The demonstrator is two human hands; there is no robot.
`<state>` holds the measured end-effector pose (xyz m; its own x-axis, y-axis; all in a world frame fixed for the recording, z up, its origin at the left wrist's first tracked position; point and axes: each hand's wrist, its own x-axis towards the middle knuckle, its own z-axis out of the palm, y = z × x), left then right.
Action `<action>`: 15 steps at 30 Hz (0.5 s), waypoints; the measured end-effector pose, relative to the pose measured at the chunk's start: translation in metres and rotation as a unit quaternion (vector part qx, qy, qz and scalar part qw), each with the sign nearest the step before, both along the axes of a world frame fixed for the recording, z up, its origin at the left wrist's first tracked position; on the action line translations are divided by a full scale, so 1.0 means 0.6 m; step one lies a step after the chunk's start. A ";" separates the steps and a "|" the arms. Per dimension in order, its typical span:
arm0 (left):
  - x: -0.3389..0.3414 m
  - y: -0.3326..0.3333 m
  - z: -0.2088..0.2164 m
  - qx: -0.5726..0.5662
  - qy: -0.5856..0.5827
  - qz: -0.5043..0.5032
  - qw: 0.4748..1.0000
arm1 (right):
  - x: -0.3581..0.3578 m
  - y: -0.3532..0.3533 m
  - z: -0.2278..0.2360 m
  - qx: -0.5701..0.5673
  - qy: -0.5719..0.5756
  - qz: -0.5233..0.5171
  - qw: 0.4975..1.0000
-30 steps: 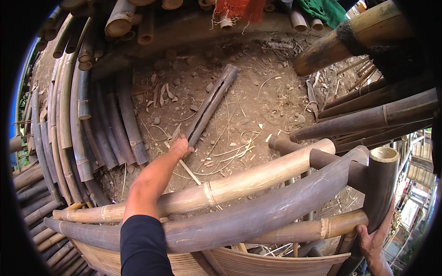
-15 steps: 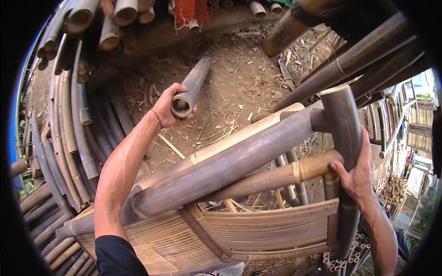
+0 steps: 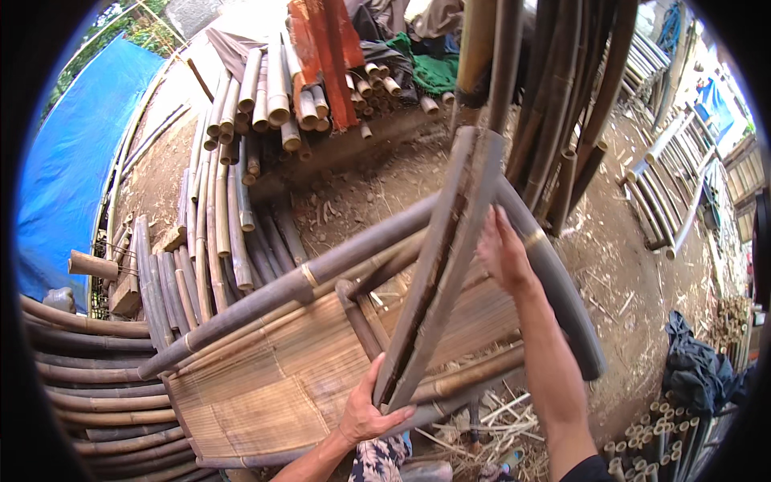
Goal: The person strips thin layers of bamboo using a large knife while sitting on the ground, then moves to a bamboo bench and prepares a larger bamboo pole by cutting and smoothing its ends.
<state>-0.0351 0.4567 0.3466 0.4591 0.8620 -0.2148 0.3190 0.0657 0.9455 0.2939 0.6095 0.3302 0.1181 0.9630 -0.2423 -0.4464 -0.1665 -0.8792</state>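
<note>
A long dark grey bamboo piece with a rough slot down its length slants up and away from me. My left hand grips its near lower end, thumb on one side. My right hand is beside its upper half, fingers stretched out and apart from a grip; I cannot tell whether the fingertips touch it. Beneath the piece lies a bamboo frame with a slatted panel, edged by thick dark poles. One thick pole of the frame runs along the right, behind my right wrist.
Stacked bamboo poles are at the left, with more lengths at lower left. Upright dark poles stand at the far side. A blue tarp hangs far left. Cut bamboo ends and dark cloth are at lower right.
The view has swung. My left hand has gone from a short hollow bamboo tube to the slotted piece. My right hand has left the frame's corner joint and its fingers have straightened.
</note>
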 end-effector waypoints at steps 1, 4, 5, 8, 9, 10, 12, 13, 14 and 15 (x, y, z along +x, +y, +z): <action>0.006 -0.066 -0.009 -0.020 -0.013 0.008 1.000 | -0.024 -0.097 0.034 0.077 0.194 0.046 0.977; 0.059 -0.223 -0.045 0.070 0.069 -0.111 0.989 | -0.024 -0.381 0.050 0.070 0.112 -0.027 0.991; 0.085 -0.271 -0.036 0.085 0.107 -0.157 0.978 | -0.023 -0.457 0.047 0.027 0.136 -0.140 0.980; 0.153 -0.404 -0.034 -0.102 0.115 -0.185 0.971 | 0.021 -0.644 0.026 -0.071 0.099 -0.288 0.950; 0.172 -0.434 -0.034 -0.145 0.121 -0.226 0.956 | 0.046 -0.698 0.018 -0.104 0.094 -0.282 0.949; 0.187 -0.474 -0.043 -0.131 0.138 -0.254 0.948 | 0.072 -0.745 0.006 -0.130 0.095 -0.302 0.940; 0.204 -0.533 -0.065 -0.152 0.140 -0.277 0.938 | 0.106 -0.829 -0.020 -0.182 0.093 -0.340 0.918; 0.215 -0.550 -0.069 -0.188 0.126 -0.273 0.935 | 0.122 -0.861 -0.036 -0.203 0.144 -0.376 0.893; 0.229 -0.559 -0.066 -0.219 0.107 -0.242 0.939 | 0.141 -0.889 -0.052 -0.223 0.191 -0.416 0.861; 0.229 -0.582 -0.084 -0.254 0.092 -0.202 0.941 | 0.158 -0.915 -0.075 -0.240 0.238 -0.455 0.824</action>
<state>0.1024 0.1076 0.2960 0.6416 0.3904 -0.6602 0.5704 0.3327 0.7510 0.3890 0.0603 0.2855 0.5201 0.3079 -0.7967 -0.8535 0.1507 -0.4989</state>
